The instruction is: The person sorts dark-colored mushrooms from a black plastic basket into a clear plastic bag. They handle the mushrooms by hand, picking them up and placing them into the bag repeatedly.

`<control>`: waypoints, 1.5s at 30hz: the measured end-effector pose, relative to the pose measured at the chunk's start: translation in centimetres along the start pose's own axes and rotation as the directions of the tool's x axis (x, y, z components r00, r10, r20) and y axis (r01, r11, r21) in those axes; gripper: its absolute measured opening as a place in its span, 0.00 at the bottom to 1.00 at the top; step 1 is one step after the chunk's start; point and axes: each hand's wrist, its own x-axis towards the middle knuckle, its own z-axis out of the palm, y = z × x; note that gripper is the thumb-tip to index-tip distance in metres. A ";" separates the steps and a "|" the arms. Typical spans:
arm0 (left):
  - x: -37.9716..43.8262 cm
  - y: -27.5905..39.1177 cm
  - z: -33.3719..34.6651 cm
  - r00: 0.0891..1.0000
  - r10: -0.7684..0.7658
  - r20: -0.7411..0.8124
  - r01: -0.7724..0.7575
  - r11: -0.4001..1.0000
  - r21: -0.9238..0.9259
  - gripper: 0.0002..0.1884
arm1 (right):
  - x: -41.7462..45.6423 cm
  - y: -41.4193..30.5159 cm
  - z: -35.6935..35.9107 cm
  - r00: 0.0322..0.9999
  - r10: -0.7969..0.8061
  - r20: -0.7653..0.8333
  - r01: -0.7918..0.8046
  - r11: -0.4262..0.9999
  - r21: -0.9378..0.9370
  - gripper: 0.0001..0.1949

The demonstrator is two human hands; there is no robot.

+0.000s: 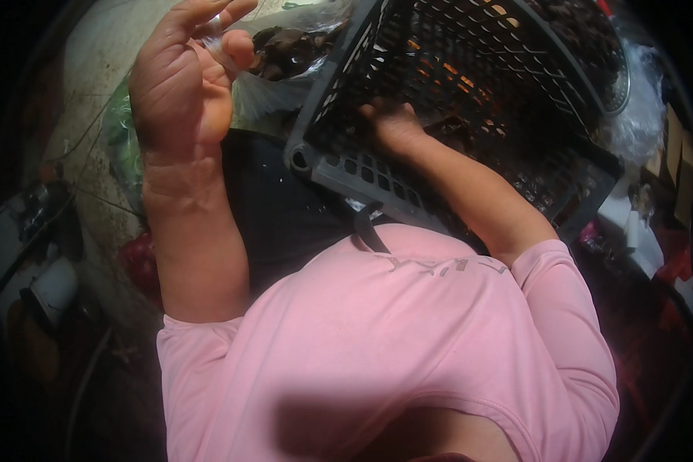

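My left hand [182, 95] is raised at the upper left, its palm towards me and its fingers curled on thin clear plastic. That plastic appears to be the edge of a clear plastic bag [271, 95] just beyond the hand. Inside the bag lie dark brown, wrinkled pieces [294, 52], perhaps wood ear fungus. A black plastic crate [361, 167] with latticed walls stands tilted before me. My right hand [395, 127] reaches down into it near similar dark pieces [453, 130]. Blur and shadow obscure its fingertips, so any hold is unclear.
Beyond the crate's right side is a round metal-rimmed container [623, 86] with more dark pieces. Crumpled clear plastic [638, 110] and cardboard [678, 161] lie at the right. A green bag [121, 130] and a red bag [141, 260] are on the left.
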 end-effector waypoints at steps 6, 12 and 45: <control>1.1 -0.6 -1.8 0.995 -0.076 0.069 0.089 0.973 -0.213 0.14 | -2.4 3.3 -0.6 0.985 0.131 0.116 -0.143 0.985 0.101 0.18; 0.4 -0.1 -0.6 0.998 -0.059 0.001 0.059 0.997 -0.044 0.12 | -7.0 6.2 -0.6 0.999 -0.039 0.036 0.037 0.997 0.068 0.25; -1.0 0.2 2.0 0.998 -0.010 0.063 0.011 1.000 -0.022 0.11 | 0.7 0.2 0.3 0.996 0.023 0.090 -0.033 0.994 0.106 0.19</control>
